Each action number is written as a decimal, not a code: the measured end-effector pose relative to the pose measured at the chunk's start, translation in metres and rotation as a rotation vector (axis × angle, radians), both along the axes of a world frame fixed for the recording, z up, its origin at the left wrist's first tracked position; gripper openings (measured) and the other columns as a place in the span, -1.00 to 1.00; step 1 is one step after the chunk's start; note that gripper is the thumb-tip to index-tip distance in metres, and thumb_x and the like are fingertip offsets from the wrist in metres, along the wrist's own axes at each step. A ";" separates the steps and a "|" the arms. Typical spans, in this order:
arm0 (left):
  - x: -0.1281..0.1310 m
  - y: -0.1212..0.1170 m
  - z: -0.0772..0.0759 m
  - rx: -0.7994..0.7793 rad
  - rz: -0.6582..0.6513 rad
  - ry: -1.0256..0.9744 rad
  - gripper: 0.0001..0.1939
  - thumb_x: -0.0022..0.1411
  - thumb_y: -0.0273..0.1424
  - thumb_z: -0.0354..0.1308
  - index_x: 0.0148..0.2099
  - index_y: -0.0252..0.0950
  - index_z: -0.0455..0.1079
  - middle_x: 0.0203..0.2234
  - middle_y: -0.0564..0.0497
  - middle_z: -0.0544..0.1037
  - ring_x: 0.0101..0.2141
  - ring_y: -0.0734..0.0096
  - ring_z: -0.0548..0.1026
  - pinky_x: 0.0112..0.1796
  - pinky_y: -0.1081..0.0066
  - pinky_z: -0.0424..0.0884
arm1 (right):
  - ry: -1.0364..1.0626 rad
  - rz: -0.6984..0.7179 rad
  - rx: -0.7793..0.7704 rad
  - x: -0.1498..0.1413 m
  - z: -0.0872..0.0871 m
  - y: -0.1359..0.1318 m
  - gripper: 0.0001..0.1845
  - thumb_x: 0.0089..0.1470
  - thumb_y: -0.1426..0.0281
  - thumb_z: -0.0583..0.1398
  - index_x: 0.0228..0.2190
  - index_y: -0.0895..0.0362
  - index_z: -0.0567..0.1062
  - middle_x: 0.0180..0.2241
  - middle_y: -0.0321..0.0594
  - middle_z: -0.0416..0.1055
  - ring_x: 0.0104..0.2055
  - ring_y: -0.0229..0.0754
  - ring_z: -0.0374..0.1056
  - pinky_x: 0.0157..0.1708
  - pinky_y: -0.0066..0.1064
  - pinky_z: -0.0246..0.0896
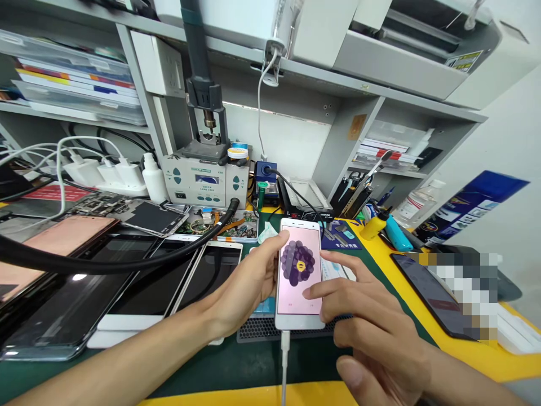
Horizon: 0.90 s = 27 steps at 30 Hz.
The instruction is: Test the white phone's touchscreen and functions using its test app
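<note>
A white smartphone (299, 321) is held upright in my left hand (257, 265), the thumb along its upper left edge and the fingers behind it. Its lit screen (313, 237) is pink, with a dark purple flower-like cluster of circles around a yellow centre. From its bottom edge a white charging cable (285, 349) runs down toward me. My right hand (372, 316) is at the phone's right side with fingers apart. Its index finger lies over the lower part of the screen; whether it touches the glass I cannot tell.
Several phones and screens (147, 276) lie on the left of the green mat (245, 366). A hot air station (203, 183) stands behind, its thick black hose (127, 265) crossing above them. Tweezers (355, 192), bottles (374, 225) and a dark phone (431, 299) are at right.
</note>
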<state>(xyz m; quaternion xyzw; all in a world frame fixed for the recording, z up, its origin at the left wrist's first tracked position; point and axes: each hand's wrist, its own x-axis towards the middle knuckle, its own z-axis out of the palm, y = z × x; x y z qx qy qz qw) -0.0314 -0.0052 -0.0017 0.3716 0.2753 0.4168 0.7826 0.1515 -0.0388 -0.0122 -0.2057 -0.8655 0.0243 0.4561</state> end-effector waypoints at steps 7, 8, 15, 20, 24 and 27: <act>-0.001 -0.001 0.000 -0.004 0.016 0.044 -0.53 0.33 -0.10 0.02 0.03 -0.34 0.49 -0.20 -0.07 0.60 -0.24 0.35 0.45 -0.18 0.39 0.37 | -0.018 0.002 0.004 0.001 0.002 0.002 -0.89 -0.06 0.49 0.06 -0.57 0.13 0.33 -0.50 -0.29 0.34 -0.28 -0.14 0.49 0.15 0.13 0.19; -0.001 -0.001 0.001 -0.001 0.015 0.043 -0.53 0.33 -0.10 0.02 0.03 -0.34 0.49 -0.19 -0.07 0.60 -0.23 0.33 0.46 -0.17 0.38 0.37 | -0.017 -0.002 0.011 0.000 0.002 0.002 -0.90 -0.08 0.49 0.06 -0.58 0.13 0.33 -0.50 -0.28 0.34 -0.26 -0.13 0.49 0.15 0.13 0.19; 0.000 -0.001 0.003 0.006 0.013 0.050 -0.53 0.33 -0.09 0.01 0.04 -0.33 0.48 -0.15 -0.07 0.59 -0.23 0.35 0.45 -0.17 0.39 0.37 | -0.003 -0.023 0.002 0.000 0.003 0.002 -0.90 -0.08 0.49 0.06 -0.57 0.11 0.32 -0.51 -0.31 0.33 -0.32 -0.15 0.48 0.15 0.11 0.20; 0.001 -0.001 0.002 0.000 0.022 0.053 -0.52 0.35 -0.09 -0.02 0.01 -0.35 0.49 -0.16 -0.08 0.59 -0.23 0.35 0.45 -0.16 0.39 0.37 | 0.003 -0.029 -0.005 0.000 0.004 0.000 -0.87 -0.05 0.49 0.05 -0.57 0.12 0.32 -0.52 -0.31 0.34 -0.40 -0.21 0.43 0.12 0.10 0.23; 0.001 -0.001 0.002 -0.006 0.025 0.049 -0.53 0.33 -0.10 0.02 0.03 -0.35 0.48 -0.17 -0.08 0.60 -0.24 0.37 0.44 -0.17 0.41 0.37 | 0.016 -0.023 0.006 0.000 0.005 0.002 -0.89 -0.08 0.49 0.06 -0.58 0.12 0.32 -0.53 -0.32 0.32 -0.38 -0.19 0.46 0.13 0.09 0.22; 0.000 -0.001 0.002 -0.006 0.015 0.037 -0.52 0.33 -0.09 0.02 0.08 -0.32 0.46 -0.14 -0.07 0.59 -0.22 0.38 0.44 -0.16 0.41 0.36 | 0.017 -0.017 0.008 -0.001 0.006 0.003 -0.90 -0.09 0.49 0.06 -0.57 0.12 0.33 -0.54 -0.32 0.31 -0.35 -0.17 0.48 0.14 0.08 0.21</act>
